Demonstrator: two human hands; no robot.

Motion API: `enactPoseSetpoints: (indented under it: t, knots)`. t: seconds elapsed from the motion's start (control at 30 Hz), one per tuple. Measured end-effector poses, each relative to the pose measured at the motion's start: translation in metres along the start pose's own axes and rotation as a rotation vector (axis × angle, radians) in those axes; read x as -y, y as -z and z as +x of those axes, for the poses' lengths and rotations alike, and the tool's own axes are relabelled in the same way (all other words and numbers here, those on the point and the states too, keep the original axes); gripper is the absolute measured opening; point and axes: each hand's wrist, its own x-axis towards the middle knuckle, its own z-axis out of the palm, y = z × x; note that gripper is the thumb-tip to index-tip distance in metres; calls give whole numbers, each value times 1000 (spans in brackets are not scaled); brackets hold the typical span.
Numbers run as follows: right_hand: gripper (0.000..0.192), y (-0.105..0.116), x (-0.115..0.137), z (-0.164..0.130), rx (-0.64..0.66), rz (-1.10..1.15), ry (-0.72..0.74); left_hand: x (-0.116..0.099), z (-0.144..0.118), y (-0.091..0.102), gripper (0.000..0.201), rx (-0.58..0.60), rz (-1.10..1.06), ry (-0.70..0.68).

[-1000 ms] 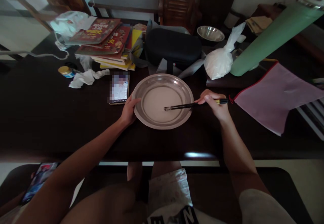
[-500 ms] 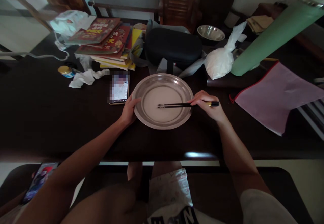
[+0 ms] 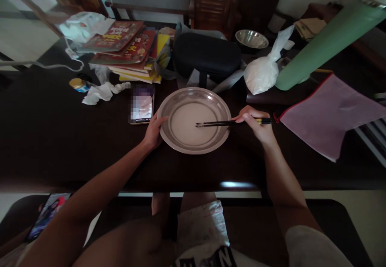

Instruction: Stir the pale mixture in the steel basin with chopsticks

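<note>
A round metal plate (image 3: 171, 137) holding a pale liquid lies on the dark table (image 3: 60, 146) in front of me. My left hand (image 3: 154, 130) grips the plate's left rim. My right hand (image 3: 256, 126) holds a pair of black chopsticks (image 3: 215, 124) just right of the plate. Their tips reach into the liquid near the plate's middle.
A lit phone (image 3: 142, 106) lies left of the plate. Behind it are stacked books (image 3: 126, 48), a black case (image 3: 205, 56), a tied white bag (image 3: 261, 74), a metal bowl (image 3: 251, 38) and a green cylinder (image 3: 325, 44). A pink pouch (image 3: 325, 114) lies at right. Crumpled tissue (image 3: 101, 92) and a small jar (image 3: 77, 84) sit at left.
My right hand and the chopsticks went left across the plate, then came back right to about where they started. The left hand stayed on the rim.
</note>
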Motion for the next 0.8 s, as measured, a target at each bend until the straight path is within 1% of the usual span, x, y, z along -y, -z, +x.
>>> enactPoseSetpoints:
  t: [0.03,0.1,0.17,0.2,0.27,0.33,0.37,0.43,0.5,0.53,0.6,0.7,0.73,0.8]
  knots:
    - [30,0,0,0,3,13,-16,0,0,0,47,3,4,1]
    - [30,-1,0,0,57,13,-20,0,0,1,47,10,5,0]
    - [26,-2,0,0,115,-16,7,1,1,1,47,16,-5,-4]
    - [24,-2,1,1,120,-32,19,1,1,1,48,19,-13,-7]
    - [22,-1,1,1,77,-39,24,2,1,2,50,27,-26,-16]
    - [26,0,1,0,19,-12,6,2,2,2,51,32,-34,-15]
    - [28,1,1,0,10,5,-3,2,2,2,51,33,-34,-10]
    - [30,0,1,0,56,14,0,2,2,2,50,23,-35,1]
    - [26,-2,1,0,117,-15,26,2,2,2,51,7,-38,2]
    - [24,-2,0,1,126,-37,40,2,2,1,50,5,-39,-1]
    - [23,-2,0,1,84,-62,46,2,2,1,50,9,-33,-10]
    - [29,0,-1,0,2,-21,8,2,1,1,50,17,-16,-11]
    - [31,0,-1,0,8,-3,1,2,1,1,50,13,-15,-8]
    - [29,-1,-1,0,67,5,11,2,1,1,51,0,-22,3]
